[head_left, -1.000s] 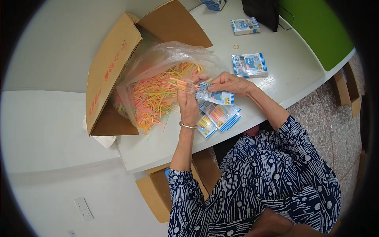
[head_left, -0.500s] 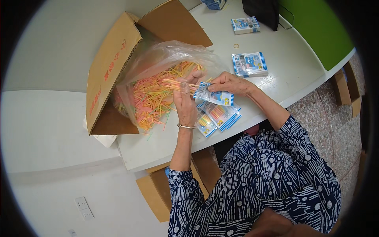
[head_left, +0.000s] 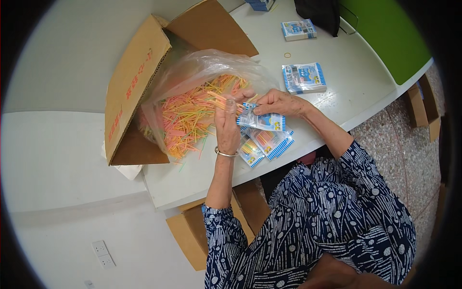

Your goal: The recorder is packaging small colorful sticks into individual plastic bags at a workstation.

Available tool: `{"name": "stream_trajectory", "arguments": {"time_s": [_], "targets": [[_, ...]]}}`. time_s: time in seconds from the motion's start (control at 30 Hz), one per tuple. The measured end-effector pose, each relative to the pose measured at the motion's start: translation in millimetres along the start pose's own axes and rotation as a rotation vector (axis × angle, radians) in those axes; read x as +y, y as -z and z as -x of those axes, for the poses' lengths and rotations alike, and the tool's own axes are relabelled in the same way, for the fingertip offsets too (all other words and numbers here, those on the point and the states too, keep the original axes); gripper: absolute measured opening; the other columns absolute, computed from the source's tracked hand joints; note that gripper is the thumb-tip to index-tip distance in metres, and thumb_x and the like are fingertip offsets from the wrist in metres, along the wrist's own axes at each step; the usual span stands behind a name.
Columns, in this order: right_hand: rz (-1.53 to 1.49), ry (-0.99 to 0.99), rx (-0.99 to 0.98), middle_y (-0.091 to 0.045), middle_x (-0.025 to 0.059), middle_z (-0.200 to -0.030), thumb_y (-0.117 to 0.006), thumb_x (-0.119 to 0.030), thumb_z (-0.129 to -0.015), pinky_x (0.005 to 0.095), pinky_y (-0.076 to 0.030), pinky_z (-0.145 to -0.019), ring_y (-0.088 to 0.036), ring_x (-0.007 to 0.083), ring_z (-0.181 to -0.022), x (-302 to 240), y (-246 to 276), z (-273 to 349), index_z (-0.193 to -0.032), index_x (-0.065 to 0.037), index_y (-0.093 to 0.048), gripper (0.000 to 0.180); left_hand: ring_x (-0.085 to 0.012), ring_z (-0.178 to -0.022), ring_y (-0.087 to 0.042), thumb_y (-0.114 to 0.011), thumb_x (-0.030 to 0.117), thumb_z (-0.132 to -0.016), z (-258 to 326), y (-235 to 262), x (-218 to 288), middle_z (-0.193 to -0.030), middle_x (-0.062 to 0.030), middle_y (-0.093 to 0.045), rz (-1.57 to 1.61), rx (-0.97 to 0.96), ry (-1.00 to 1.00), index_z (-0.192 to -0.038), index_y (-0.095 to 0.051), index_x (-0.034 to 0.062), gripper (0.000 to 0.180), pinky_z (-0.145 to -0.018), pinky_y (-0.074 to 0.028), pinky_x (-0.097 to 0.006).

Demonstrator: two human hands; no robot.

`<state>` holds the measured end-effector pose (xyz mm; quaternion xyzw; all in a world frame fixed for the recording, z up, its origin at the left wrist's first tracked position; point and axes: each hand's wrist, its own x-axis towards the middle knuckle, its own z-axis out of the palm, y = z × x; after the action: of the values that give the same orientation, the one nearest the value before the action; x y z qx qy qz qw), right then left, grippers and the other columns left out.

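Note:
My left hand (head_left: pixel 228 126), a bangle at its wrist, is closed around a small bundle of thin pink and orange straw-like sticks (head_left: pixel 221 100). Pinched between thumb and fingers, the edge of a blue-and-white clear packet (head_left: pixel 263 121) is in my right hand (head_left: pixel 279 103). The bundle's near ends meet the packet's left end; whether they are inside it I cannot tell. Just below the packet, several filled packets (head_left: pixel 270 143) lie overlapping on the table, coloured sticks showing through them. Beyond my left hand is a loose heap of the same sticks (head_left: pixel 185 115).
An open cardboard box (head_left: pixel 137 91) lies tipped at the left, its clear plastic bag (head_left: pixel 211 60) spreading around the heap. Stacks of flat packets (head_left: pixel 304 78) (head_left: pixel 299 31), a rubber band (head_left: pixel 287 55) and a black bag (head_left: pixel 320 14) are on the white table (head_left: pixel 356 82).
The bundle has shifted a little right, toward the packet, and its far ends now tilt up more. My right hand keeps its pinch on the packet almost unmoved.

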<state>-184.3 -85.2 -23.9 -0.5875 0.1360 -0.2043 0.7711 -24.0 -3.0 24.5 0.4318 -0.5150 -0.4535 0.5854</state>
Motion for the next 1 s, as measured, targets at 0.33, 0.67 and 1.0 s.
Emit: {"name": "stream_trajectory", "arguments": {"time_s": [0.33, 0.67, 1.0], "targets": [[0.042, 0.02, 0.038, -0.063, -0.0037, -0.08, -0.058, -0.022, -0.091, 0.0196, -0.043, -0.061, -0.052, 0.0008, -0.072, 4, 0, 1, -0.095, 0.001, -0.068, 0.025, -0.0222, -0.107, -0.055, -0.04, 0.025, -0.099, 1, -2, -12, -0.117, -0.0175, -0.056, -0.044, -0.026, 0.046, -0.114, -0.043, -0.0002, 0.03, -0.094, -0.043, -0.034], [0.074, 0.09, 0.053, -0.062, -0.0037, -0.081, -0.052, -0.024, -0.095, 0.0195, -0.042, -0.069, -0.049, 0.001, -0.077, 12, 6, -5, -0.098, 0.004, -0.065, 0.031, -0.0221, -0.114, -0.051, -0.039, 0.027, -0.098, -3, 10, -3, -0.122, -0.0158, -0.053, -0.393, -0.053, 0.038, -0.125, -0.043, 0.0015, 0.037, -0.096, -0.04, -0.034], [0.061, 0.177, 0.208, -0.063, -0.0027, -0.084, -0.054, -0.022, -0.094, 0.0204, -0.044, -0.07, -0.05, 0.0015, -0.079, 9, 3, -3, -0.101, 0.004, -0.065, 0.029, -0.0169, -0.095, -0.058, -0.052, 0.017, -0.092, -7, 16, 0, -0.106, -0.0119, -0.061, -0.569, -0.014, 0.088, -0.118, -0.052, 0.0009, 0.031, -0.081, -0.046, -0.028]]}}
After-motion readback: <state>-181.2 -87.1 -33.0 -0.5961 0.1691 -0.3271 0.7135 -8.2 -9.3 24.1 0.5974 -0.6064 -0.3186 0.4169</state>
